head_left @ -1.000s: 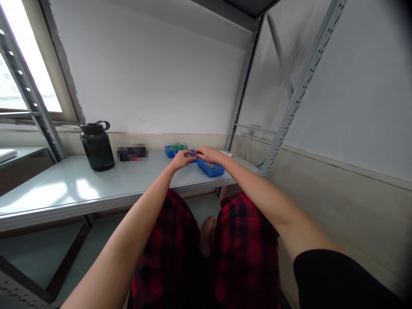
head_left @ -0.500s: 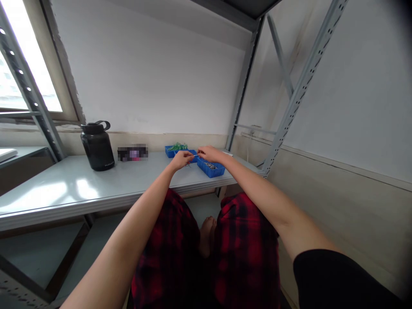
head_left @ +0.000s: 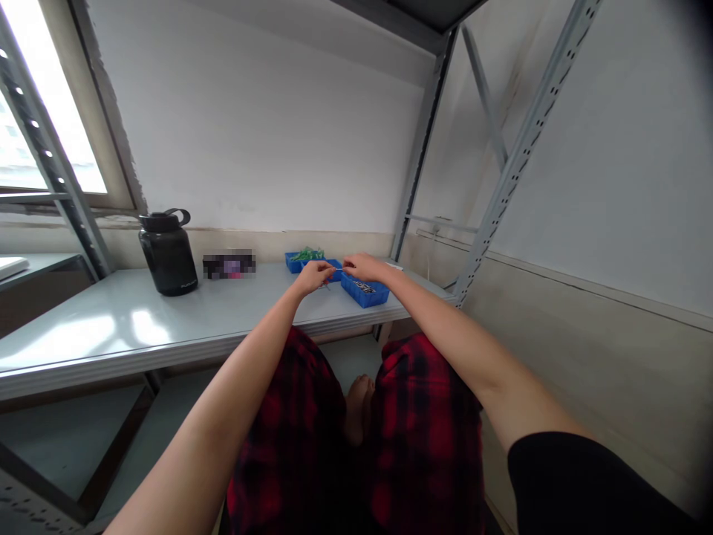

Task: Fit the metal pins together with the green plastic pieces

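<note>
A small, thin, pale piece (head_left: pixel 339 269) runs left to right, roughly level, between the left hand (head_left: pixel 315 276) and right hand (head_left: pixel 360 267), pinched in the fingers of both, above the counter (head_left: pixel 239 305) near a blue tray (head_left: pixel 365 290); finer detail is too small to tell.

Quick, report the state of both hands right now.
Left hand: closed, seemingly pinching a thin piece.
Right hand: fingers curled at the piece's other end; grip can't be told.

The thin piece (head_left: pixel 339 269) at the fingers (head_left: pixel 324 267) (pale, at least) is too small to identify.
</note>
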Available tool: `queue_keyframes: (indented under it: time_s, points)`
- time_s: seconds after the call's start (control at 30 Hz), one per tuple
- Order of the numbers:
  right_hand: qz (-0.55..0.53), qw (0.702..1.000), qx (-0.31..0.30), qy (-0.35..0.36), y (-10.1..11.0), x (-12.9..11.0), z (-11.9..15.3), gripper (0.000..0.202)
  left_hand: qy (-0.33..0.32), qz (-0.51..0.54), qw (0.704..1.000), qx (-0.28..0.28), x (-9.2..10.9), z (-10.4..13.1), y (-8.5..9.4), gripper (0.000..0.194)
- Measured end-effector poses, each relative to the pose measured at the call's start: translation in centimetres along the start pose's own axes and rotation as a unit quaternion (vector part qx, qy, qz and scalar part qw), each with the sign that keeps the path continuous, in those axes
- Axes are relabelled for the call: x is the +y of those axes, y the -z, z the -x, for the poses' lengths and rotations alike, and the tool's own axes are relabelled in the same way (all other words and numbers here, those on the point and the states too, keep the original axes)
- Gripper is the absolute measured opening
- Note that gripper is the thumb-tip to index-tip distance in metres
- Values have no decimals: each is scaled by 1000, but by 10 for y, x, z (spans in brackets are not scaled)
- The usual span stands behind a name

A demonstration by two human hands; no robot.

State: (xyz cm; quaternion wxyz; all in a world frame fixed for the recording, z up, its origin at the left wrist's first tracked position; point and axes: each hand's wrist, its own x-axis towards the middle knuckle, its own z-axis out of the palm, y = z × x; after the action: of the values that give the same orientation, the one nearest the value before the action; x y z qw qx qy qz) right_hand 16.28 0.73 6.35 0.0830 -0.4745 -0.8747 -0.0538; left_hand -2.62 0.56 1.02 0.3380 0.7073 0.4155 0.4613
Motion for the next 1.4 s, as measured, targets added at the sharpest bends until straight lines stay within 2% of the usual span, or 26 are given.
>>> queue_keyframes:
  time_s: [0.17, 0.37, 0.57, 0.8, 0.93, 1.1, 1.3, 1.4]
  points:
    - [16, 1000, 7, -23, -1, 5, -1, 22, 24, -5, 1000, 6, 1, 0, 0, 15]
    - [42, 993, 10, -106, -3, 21, -2, 25, 47, -38, 998, -1, -5, -2, 1, 13]
    - [60, 979, -8, -194, -5, 40, 6, 29, 73, -129, 989, -4, -15, -5, 4, 14]
    - [76, 968, -48, -236, -13, 59, 12, 29, 98, -208, 971, -68, -16, -2, 7, 16]
    - [56, 972, -61, -219, -18, 61, 9, 28, 117, -211, 967, -86, -15, -1, 7, 18]
    - [26, 978, -42, -203, -21, 59, 5, 28, 127, -218, 963, -91, -17, -2, 7, 16]
    - [6, 982, -4, -188, -17, 51, 5, 45, 139, -245, 954, -102, -19, -3, 7, 18]
    - [-4, 989, 19, -146, -12, 40, 3, 41, 137, -267, 951, -75, -19, -3, 8, 20]
